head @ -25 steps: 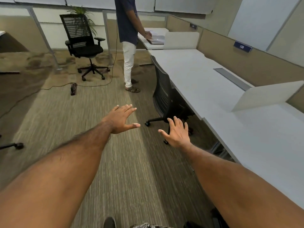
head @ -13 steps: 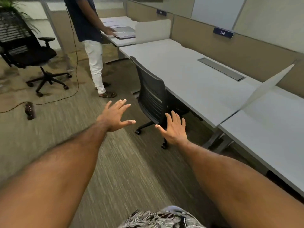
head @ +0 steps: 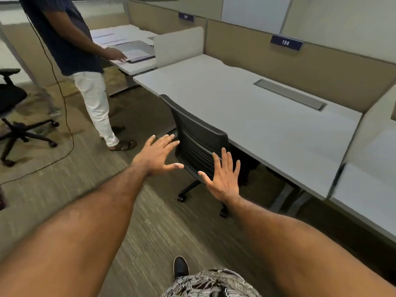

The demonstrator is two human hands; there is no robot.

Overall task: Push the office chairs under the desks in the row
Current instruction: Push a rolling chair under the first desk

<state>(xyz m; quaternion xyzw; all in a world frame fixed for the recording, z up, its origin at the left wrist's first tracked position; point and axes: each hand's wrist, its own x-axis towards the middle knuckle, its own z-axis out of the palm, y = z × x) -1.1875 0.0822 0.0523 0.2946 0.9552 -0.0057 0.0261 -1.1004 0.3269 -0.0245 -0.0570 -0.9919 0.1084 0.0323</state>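
A black office chair stands at the grey desk marked 138, its seat under the desk top and its back tilted toward me. My left hand is open with fingers spread, its fingertips at the left edge of the chair back. My right hand is open too, palm forward, in front of the lower right part of the chair back. Whether either palm touches the chair, I cannot tell. A second black chair stands out on the carpet at the far left.
A person in white trousers stands left of the chair, one hand on a laptop on the far desk. A black cable trails over the carpet. Beige partitions back the desks. Another desk continues to the right.
I have stepped closer to the chair at desk 138 and turned right. Both hands, still open, have moved forward from short of the chair up to its back.
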